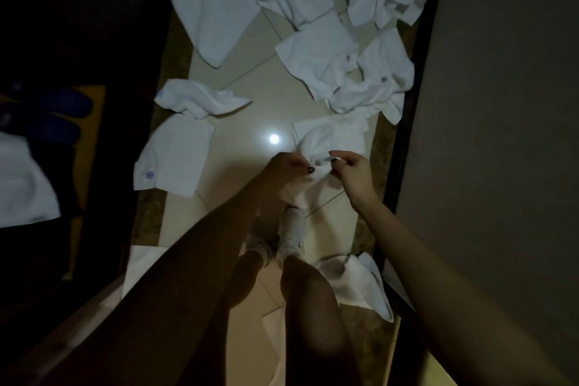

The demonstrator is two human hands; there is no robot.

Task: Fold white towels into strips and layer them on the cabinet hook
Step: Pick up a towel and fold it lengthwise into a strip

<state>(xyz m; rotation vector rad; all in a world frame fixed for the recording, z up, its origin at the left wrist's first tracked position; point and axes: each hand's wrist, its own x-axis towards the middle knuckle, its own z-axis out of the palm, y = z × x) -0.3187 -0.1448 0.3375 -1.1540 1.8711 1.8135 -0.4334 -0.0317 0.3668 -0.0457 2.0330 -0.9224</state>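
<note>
White towel (315,142) held over the floor (250,122)
Soft, light, limp cloth. The left hand (286,166) and right hand (355,174) have their fingers clamped on its bunched upper edge; it is best gripped at the corners.

We look down on two bare arms reaching forward and nearly meeting in the middle. The left forearm (194,260) rises from the lower left, in shadow. The right forearm (423,254) comes in from the lower right. The left hand (286,166) and right hand (355,174) sit close together, each pinching a bunched white towel (313,142) between thumb and fingers. Some nails wear dark polish. Below the hands, two legs (307,307) stand.
</note>
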